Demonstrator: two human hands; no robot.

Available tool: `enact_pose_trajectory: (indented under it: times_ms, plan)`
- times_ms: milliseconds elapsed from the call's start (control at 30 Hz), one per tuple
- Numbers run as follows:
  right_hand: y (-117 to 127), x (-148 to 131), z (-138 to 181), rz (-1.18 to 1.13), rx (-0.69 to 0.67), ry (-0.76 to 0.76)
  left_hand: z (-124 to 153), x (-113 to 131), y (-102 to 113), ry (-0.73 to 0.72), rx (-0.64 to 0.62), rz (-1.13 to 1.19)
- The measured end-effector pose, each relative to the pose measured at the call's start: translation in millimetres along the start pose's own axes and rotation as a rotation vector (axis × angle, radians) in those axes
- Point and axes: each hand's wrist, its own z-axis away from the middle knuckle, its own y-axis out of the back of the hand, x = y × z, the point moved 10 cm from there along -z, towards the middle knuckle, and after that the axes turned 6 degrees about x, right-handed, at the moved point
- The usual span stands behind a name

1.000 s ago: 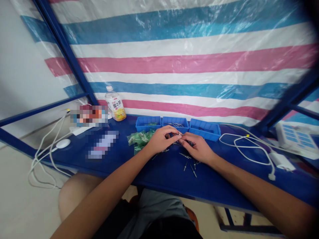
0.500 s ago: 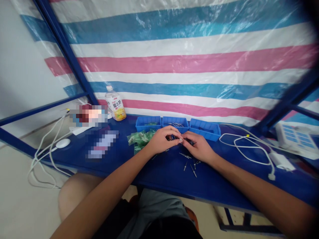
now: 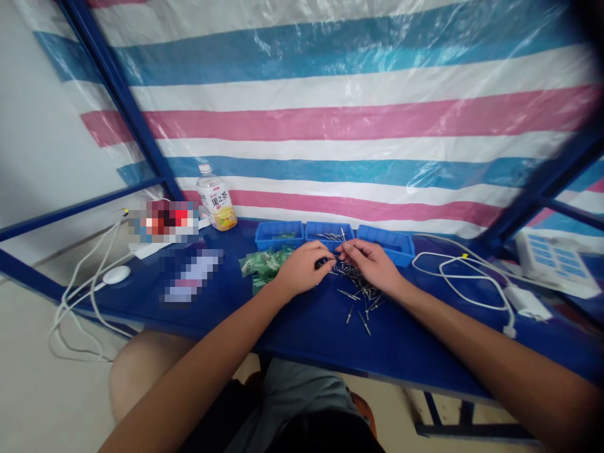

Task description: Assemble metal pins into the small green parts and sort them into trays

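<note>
Bottle: stood upright at the far left of the surface, well apart from both hands.
Bags: lay in a green pile just left of the left hand.
Left tray: sat behind the bags, with something green inside.
Left hand: its fingers were curled, with a small gap between thumb and forefinger; whether they held anything could not be told.
Middle tray: stood beyond both hands, with thin metal pins lying in it.
Raised pin: stuck up from the right hand's fingertips, long axis close to upright, seen against the middle tray's right end; the right hand was nearer to it than the left.
Right hand: its thumb and forefinger were closed together, seemingly pinching that pin.
Loose pins: lay at mixed angles below and near the right hand, some under it.
Right tray: sat just beyond the right hand.
</note>
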Motion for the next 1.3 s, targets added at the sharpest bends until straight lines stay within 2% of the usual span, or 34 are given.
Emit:
enact_pose_trajectory:
  times_ms: [67,133,233,333,400,467,700,933,1200,1300]
  plan:
    - [1,5,-6,0.026,0.024,-0.057,2,0,-8,-0.032,-0.047,-0.033]
    - [2,3,-7,0.136,0.043,-0.044,4,-2,-14,-0.043,-0.083,-0.053]
    - [0,-15,-2,0.373,0.0,0.132,5,-5,-17,-0.037,-0.103,-0.063]
    - [-11,-31,13,0.563,-0.118,0.365,5,-9,-15,-0.009,-0.081,-0.056]
    - [-19,-35,22,0.614,-0.194,0.464,5,-12,-13,0.015,-0.063,-0.045]
    - [-23,-34,27,0.622,-0.239,0.501,4,-13,-13,0.028,-0.057,-0.034]
    - [-25,-27,26,0.614,-0.215,0.471,4,-12,-12,0.028,-0.051,-0.027]
    - [-17,-18,23,0.561,-0.147,0.372,3,-11,-11,0.034,-0.06,-0.04]
    - [7,-8,17,0.235,0.07,0.131,4,-8,-10,0.019,-0.039,-0.072]
    - [10,-12,19,0.124,0.099,0.138,4,-7,-9,0.051,-0.047,-0.062]
